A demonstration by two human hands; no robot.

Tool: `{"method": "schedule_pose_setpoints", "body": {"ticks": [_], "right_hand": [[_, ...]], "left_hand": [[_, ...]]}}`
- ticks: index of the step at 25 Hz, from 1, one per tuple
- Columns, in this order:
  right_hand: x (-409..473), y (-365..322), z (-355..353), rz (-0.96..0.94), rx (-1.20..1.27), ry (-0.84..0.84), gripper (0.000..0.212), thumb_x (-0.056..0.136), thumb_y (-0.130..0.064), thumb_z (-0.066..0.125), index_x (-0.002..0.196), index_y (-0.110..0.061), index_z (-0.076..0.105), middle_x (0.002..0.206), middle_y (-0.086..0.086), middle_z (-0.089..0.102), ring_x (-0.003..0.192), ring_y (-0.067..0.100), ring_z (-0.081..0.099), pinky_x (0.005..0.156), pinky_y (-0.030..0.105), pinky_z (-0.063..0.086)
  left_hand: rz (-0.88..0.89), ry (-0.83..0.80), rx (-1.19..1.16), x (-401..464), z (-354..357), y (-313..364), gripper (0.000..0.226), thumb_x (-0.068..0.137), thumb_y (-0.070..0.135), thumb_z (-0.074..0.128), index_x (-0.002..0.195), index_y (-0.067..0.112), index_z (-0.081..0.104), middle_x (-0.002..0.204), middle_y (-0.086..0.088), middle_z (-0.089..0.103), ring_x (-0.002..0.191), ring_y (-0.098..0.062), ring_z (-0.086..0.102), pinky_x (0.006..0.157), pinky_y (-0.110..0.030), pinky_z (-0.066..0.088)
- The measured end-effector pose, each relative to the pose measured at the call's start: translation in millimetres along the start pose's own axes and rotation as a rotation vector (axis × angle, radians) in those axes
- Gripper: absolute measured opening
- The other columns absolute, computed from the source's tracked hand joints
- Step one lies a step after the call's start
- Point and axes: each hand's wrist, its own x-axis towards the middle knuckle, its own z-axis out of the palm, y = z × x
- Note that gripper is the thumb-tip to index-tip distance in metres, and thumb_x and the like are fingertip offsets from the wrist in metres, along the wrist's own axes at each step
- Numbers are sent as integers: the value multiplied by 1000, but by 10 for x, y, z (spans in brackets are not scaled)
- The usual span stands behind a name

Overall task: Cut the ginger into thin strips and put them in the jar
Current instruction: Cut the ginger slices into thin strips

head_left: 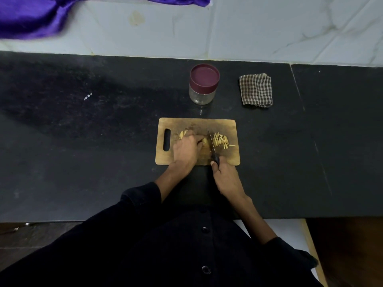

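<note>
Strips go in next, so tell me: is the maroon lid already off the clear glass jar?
No, the maroon lid sits closed on the clear glass jar beyond the wooden cutting board.

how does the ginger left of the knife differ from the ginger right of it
The ginger under the left hand is a larger uncut piece, pinned by the left hand; the ginger strips lie loose and thin, untouched. The knife blade separates them. Both are pale yellow, on the cutting board.

Maroon-lidded jar (204, 84), checked cloth (256, 90)
</note>
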Motion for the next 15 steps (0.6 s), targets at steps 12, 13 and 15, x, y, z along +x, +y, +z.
{"method": "schedule_pose_setpoints", "body": {"ticks": [12,13,15], "right_hand": [[17,-132,44,-31,-116,-12,25,105,-28,39,118,-8,47,103,15,63,94,32,62,78,45,52],[18,-142,51,-33,-130,-10,25,105,-27,39,118,-7,47,103,15,63,94,33,62,77,45,51],[20,-157,62,-37,-142,-3,23,105,-27,39,114,-7,46,100,15,62,91,32,62,74,44,51]], "left_hand": [[-53,-12,78,37,67,-39,26,94,34,56,114,23,68,104,3,65,91,-17,64,77,-35,54],[-43,-17,70,36,65,-40,25,94,33,56,114,23,69,104,2,64,91,-17,64,77,-36,54],[-26,-37,50,32,54,-32,25,94,30,57,115,23,68,107,1,62,93,-19,64,78,-38,54]]}}
